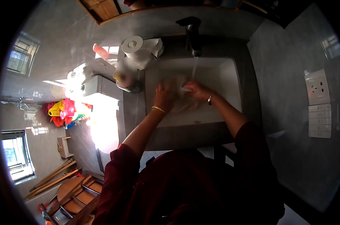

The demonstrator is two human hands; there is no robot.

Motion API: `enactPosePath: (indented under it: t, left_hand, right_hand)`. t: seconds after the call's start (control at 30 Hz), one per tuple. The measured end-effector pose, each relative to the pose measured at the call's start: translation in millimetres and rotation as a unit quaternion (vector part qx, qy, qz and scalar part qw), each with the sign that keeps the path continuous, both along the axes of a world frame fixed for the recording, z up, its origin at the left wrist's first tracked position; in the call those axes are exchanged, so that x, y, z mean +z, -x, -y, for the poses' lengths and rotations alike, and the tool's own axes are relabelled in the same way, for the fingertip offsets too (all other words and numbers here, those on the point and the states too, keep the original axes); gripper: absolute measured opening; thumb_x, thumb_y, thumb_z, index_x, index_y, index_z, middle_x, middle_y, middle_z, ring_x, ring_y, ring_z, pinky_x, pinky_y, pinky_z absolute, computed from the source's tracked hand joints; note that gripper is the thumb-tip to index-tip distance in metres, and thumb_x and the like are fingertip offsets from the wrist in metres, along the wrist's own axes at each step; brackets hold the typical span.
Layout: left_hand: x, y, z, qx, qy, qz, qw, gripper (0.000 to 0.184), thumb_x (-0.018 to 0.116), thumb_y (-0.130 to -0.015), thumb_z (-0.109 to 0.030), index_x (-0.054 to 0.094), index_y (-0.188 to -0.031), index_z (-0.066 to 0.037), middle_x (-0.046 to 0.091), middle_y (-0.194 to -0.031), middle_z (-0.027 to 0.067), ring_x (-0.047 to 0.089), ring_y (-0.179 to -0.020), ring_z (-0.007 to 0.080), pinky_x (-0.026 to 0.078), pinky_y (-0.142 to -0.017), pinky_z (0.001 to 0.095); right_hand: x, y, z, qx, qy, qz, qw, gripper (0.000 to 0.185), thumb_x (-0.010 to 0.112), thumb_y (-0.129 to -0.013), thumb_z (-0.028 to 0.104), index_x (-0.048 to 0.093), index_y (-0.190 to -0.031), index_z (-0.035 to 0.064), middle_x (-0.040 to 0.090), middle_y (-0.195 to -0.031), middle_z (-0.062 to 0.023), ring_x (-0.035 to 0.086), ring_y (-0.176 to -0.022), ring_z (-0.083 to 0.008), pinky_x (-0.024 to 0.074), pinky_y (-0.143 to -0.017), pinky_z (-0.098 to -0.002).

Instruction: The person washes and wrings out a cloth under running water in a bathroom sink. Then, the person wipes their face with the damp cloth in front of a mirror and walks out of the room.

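My left hand (164, 94), with a ring and a yellow bangle, is over the left part of the white sink basin (224, 107). Its fingers point forward but are smeared by motion. Beside it, my right hand (197, 90) is closed on a small pale thing (185, 89), perhaps a cloth, too blurred to name. A thin stream of water (195, 67) runs from the dark faucet (193, 35) down to the right hand. Between and below the hands, the basin shows a pale, blurred patch.
Left of the basin stand a paper roll (132, 44) with loose sheets and a yellow-topped bottle (127, 80) on the dark counter (134, 112). A white washing machine (106, 88) is farther left. Wall sockets (317, 87) are at right, wooden chairs (83, 195) at lower left.
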State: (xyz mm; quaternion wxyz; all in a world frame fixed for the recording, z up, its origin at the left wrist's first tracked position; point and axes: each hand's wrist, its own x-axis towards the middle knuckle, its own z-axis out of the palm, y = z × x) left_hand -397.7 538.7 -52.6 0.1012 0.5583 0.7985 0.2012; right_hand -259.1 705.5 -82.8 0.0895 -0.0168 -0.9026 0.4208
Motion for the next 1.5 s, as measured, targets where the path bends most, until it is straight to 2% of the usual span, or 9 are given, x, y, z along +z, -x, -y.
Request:
enactPosePath:
  t: [0.17, 0.27, 0.57, 0.9, 1.07, 1.13, 1.3, 1.37, 1.5]
  left_hand:
    - [-69, 34, -25, -0.205, -0.041, 0.122, 0.97, 0.047, 0.077, -0.059, -0.019, 0.06, -0.101, -0.006, 0.058, -0.101, 0.0165, 0.055, -0.098, 0.0333, 0.043, -0.088, 0.0383]
    - [-6, 31, -25, -0.082, 0.078, 0.329, 0.938, 0.057, 0.078, -0.058, -0.025, 0.056, -0.106, -0.006, 0.06, -0.1, 0.0161, 0.056, -0.096, 0.0328, 0.045, -0.083, 0.0392]
    - [151, 16, -29, -0.063, -0.245, 0.165, 0.953, 0.037, 0.079, -0.055, -0.011, 0.052, -0.08, -0.004, 0.054, -0.08, 0.0112, 0.055, -0.074, 0.0307, 0.045, -0.065, 0.0348]
    - [9, 0, 19, -0.208, 0.005, 0.173, 0.963, 0.03, 0.073, -0.059, -0.013, 0.058, -0.085, -0.009, 0.053, -0.086, 0.0099, 0.053, -0.087, 0.0299, 0.044, -0.076, 0.0364]
    - [-71, 9, 20, -0.118, -0.038, 0.303, 0.945, 0.038, 0.071, -0.065, -0.027, 0.06, -0.098, -0.01, 0.055, -0.104, 0.0093, 0.048, -0.102, 0.0274, 0.04, -0.087, 0.036]
    - [-75, 13, 7, 0.019, -0.028, 0.461, 0.887, 0.043, 0.067, -0.071, -0.035, 0.055, -0.105, -0.011, 0.051, -0.111, 0.011, 0.045, -0.108, 0.0271, 0.038, -0.091, 0.0369]
    - [34, 6, -24, 0.342, 0.069, 0.778, 0.523, 0.067, 0.057, -0.085, -0.038, 0.024, -0.139, -0.017, 0.042, -0.127, 0.0132, 0.042, -0.116, 0.0242, 0.04, -0.094, 0.038]
    - [-57, 25, -39, 0.178, -0.005, 0.881, 0.438, 0.063, 0.049, -0.085, -0.051, 0.034, -0.132, -0.012, 0.049, -0.116, 0.011, 0.042, -0.116, 0.0226, 0.044, -0.085, 0.0388]
    - [-34, 2, -17, 0.039, -0.246, 0.862, 0.441, 0.038, 0.04, -0.09, -0.039, 0.048, -0.113, -0.011, 0.056, -0.098, 0.0058, 0.055, -0.083, 0.0197, 0.047, -0.077, 0.0364]
  right_hand:
    - [56, -29, 11, -0.055, 0.228, 0.061, 0.97, 0.024, 0.062, -0.08, 0.006, 0.055, -0.102, -0.0012, 0.053, -0.093, -0.0085, 0.055, -0.09, -0.0175, 0.0439, -0.082, -0.0292]
    - [81, -43, -8, -0.122, 0.192, 0.078, 0.971, 0.02, 0.063, -0.078, 0.002, 0.056, -0.097, -0.0021, 0.053, -0.091, -0.007, 0.055, -0.09, -0.0174, 0.0443, -0.081, -0.0275]
    - [202, -55, -25, -0.109, 0.069, -0.134, 0.983, 0.015, 0.054, -0.073, -0.01, 0.058, -0.084, -0.0004, 0.056, -0.094, -0.0059, 0.056, -0.083, -0.0157, 0.0453, -0.072, -0.0271]
    - [52, -81, -15, -0.082, 0.007, 0.219, 0.972, 0.011, 0.059, -0.07, 0.0, 0.059, -0.082, 0.0009, 0.061, -0.076, -0.0084, 0.059, -0.073, -0.0197, 0.0471, -0.068, -0.0296]
    - [-25, -76, -43, -0.442, 0.028, 0.33, 0.834, 0.043, 0.068, -0.07, 0.028, 0.054, -0.099, 0.0006, 0.062, -0.091, -0.0149, 0.061, -0.082, -0.0257, 0.0492, -0.075, -0.035]
    - [-96, -51, -53, -0.485, -0.004, 0.288, 0.826, 0.05, 0.07, -0.066, 0.031, 0.052, -0.099, -0.0017, 0.062, -0.092, -0.0166, 0.061, -0.083, -0.0279, 0.0493, -0.074, -0.0368]
    - [12, 31, 29, -0.387, 0.094, 0.159, 0.903, 0.053, 0.07, -0.062, 0.027, 0.051, -0.102, -0.0015, 0.062, -0.091, -0.0165, 0.061, -0.084, -0.0285, 0.0482, -0.074, -0.0362]
    - [57, 38, 78, -0.308, 0.144, 0.003, 0.94, 0.046, 0.07, -0.066, 0.029, 0.054, -0.099, 0.0007, 0.062, -0.085, -0.0164, 0.062, -0.079, -0.0291, 0.048, -0.073, -0.0352]
    - [136, 37, 125, -0.215, 0.124, 0.015, 0.969, 0.034, 0.063, -0.077, 0.033, 0.057, -0.092, 0.0026, 0.062, -0.075, -0.017, 0.061, -0.072, -0.0332, 0.0481, -0.067, -0.0371]
